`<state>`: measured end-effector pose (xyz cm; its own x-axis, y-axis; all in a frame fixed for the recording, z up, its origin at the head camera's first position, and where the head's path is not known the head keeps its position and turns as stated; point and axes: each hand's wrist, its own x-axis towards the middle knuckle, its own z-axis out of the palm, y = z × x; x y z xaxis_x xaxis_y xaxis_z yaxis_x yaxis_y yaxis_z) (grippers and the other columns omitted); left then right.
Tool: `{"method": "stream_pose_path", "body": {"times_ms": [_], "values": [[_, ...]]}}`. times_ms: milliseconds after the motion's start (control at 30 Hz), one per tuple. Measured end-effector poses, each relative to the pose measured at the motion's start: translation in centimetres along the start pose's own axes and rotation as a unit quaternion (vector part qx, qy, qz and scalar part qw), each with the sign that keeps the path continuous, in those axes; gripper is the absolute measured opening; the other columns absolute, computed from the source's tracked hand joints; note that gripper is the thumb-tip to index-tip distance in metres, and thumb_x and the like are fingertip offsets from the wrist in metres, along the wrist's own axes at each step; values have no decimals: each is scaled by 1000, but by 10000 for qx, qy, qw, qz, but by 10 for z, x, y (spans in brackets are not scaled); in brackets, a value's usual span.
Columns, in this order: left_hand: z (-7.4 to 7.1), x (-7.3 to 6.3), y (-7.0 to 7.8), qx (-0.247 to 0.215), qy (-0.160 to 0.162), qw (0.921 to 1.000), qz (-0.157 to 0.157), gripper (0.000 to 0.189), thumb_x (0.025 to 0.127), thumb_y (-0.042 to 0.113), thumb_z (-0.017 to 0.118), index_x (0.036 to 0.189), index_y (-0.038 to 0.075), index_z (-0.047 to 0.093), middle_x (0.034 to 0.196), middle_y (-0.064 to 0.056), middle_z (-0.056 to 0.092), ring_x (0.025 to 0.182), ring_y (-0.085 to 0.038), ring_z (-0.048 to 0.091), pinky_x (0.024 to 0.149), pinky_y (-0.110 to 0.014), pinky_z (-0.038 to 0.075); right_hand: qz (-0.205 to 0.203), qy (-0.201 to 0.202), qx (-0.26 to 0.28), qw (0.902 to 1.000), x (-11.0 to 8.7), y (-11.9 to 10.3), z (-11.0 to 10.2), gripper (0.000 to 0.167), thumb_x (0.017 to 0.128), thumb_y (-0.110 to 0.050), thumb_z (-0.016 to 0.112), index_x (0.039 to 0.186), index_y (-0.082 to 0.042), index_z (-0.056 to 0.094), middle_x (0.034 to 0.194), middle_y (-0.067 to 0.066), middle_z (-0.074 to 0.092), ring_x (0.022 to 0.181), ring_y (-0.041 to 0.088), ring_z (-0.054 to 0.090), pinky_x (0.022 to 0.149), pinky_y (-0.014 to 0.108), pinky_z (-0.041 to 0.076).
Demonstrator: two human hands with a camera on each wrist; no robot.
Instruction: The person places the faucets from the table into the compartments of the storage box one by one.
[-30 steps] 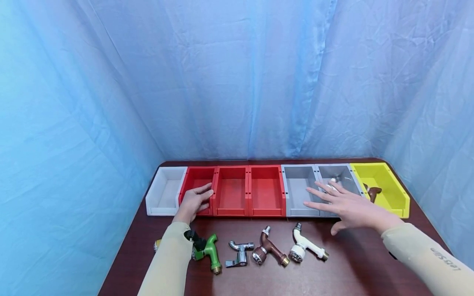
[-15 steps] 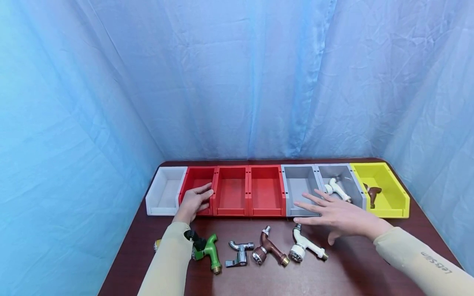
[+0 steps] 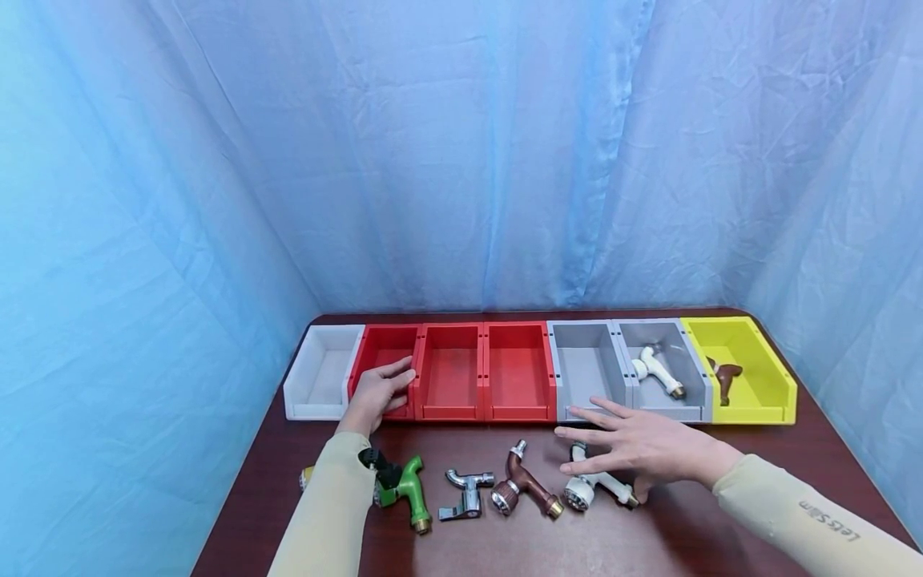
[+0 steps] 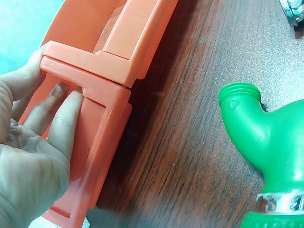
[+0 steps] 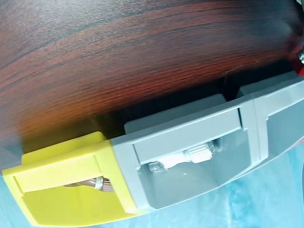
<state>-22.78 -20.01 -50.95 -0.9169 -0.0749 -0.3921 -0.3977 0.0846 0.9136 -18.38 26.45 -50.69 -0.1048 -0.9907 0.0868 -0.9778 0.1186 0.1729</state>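
Observation:
My right hand [image 3: 642, 445], its fingers spread, hovers above a white tap [image 3: 587, 487] and partly covers it. The right wrist view shows no hand. On the left, my other hand [image 3: 378, 393] rests at the leftmost red bin [image 3: 364, 357], and its fingertips touch the wall shared with the neighbouring red bin [image 4: 85, 59]. A green tap [image 3: 413, 493] lies beside the left sleeve. Between the hands lie a chrome tap [image 3: 469, 495] and a brown tap [image 3: 530, 485].
Bins line the table's back: white [image 3: 324, 373], red, grey and yellow [image 3: 767, 377]. One grey bin [image 5: 190, 187] holds a white tap [image 3: 658, 373]; the yellow one holds a brown tap [image 3: 727, 378]. Something yellow [image 3: 306, 478] shows behind the left sleeve. Blue curtains [image 3: 469, 160] stand behind.
My right hand has drawn back from the grey bins toward the near white tap, uncovering the white tap in the bin. The left hand has stayed put.

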Motion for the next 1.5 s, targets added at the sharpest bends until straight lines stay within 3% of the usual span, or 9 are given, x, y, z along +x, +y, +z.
{"method": "stream_pose_path", "body": {"times_ms": [467, 733, 967, 1067, 1167, 1200, 1267, 1367, 1500], "values": [[0, 2, -1, -7, -16, 10000, -11, 52, 97, 28, 71, 147, 25, 58, 151, -12, 50, 130, -36, 59, 96, -42, 55, 83, -569, 90, 9983, 7, -12, -7, 131, 54, -70, 89, 162, -43, 20, 163, 8, 39, 145, 42, 41, 110, 63, 38], [-1, 1, -1, 33, -47, 10000, 9, 54, 97, 29, 72, 149, 26, 56, 153, -12, 48, 132, -37, 55, 97, -42, 55, 173, -595, 161, 9979, 4, -21, -6, 104, 69, -51, 89, 158, -41, 37, 160, 7, 43, 139, 38, 50, 105, 65, 43], [-1, 0, -1, 77, -28, 10000, -3, 55, 97, 29, 72, 149, 26, 56, 153, -13, 47, 132, -37, 55, 98, -43, 54, 311, -621, 257, 9973, 0, -26, 1, 99, 76, -50, 84, 160, -35, 35, 159, 5, 44, 139, 37, 49, 104, 67, 42], [-1, 1, -1, 67, -28, 10000, -16, 55, 97, 30, 72, 149, 26, 56, 153, -13, 47, 132, -37, 54, 98, -43, 54, 316, -587, 369, 9971, -2, -26, 4, 101, 76, -59, 81, 161, -32, 33, 158, 7, 46, 139, 39, 49, 124, 62, 13], [-1, 1, -1, 51, -36, 10000, -29, 55, 96, 30, 73, 149, 26, 56, 153, -12, 47, 133, -37, 54, 98, -43, 54, 367, -532, 542, 9964, -3, -28, 8, 105, 76, -67, 76, 162, -29, 31, 156, 10, 47, 137, 41, 50, 124, 41, -17], [-1, 1, -2, 48, -38, 10000, -29, 55, 96, 30, 73, 149, 26, 56, 153, -12, 47, 133, -38, 53, 98, -43, 54, 402, -522, 592, 9961, -3, -28, 8, 105, 75, -70, 74, 162, -28, 31, 156, 11, 48, 137, 41, 51, 125, 40, -16], [-1, 1, -2, 47, -40, 10000, -24, 55, 96, 30, 73, 149, 26, 56, 153, -12, 47, 133, -38, 53, 98, -43, 54, 456, -504, 604, 9959, -3, -30, 12, 104, 77, -75, 68, 162, -27, 32, 156, 11, 48, 136, 41, 51, 128, 51, 6], [-1, 1, -2, 47, -29, 10000, -16, 55, 96, 30, 73, 149, 26, 56, 153, -12, 47, 133, -38, 54, 98, -43, 54, 593, -541, 671, 9945, -2, -32, 15, 101, 79, -80, 59, 162, -28, 33, 156, 11, 48, 136, 41, 51, 109, 66, 40], [-1, 1, -2, 42, -30, 10000, -11, 55, 96, 30, 73, 149, 26, 56, 153, -12, 47, 133, -37, 54, 98, -43, 54, 724, -558, 854, 9921, 0, -35, 16, 97, 83, -81, 53, 161, -29, 33, 155, 12, 49, 136, 43, 51, 97, 68, 48]]}}
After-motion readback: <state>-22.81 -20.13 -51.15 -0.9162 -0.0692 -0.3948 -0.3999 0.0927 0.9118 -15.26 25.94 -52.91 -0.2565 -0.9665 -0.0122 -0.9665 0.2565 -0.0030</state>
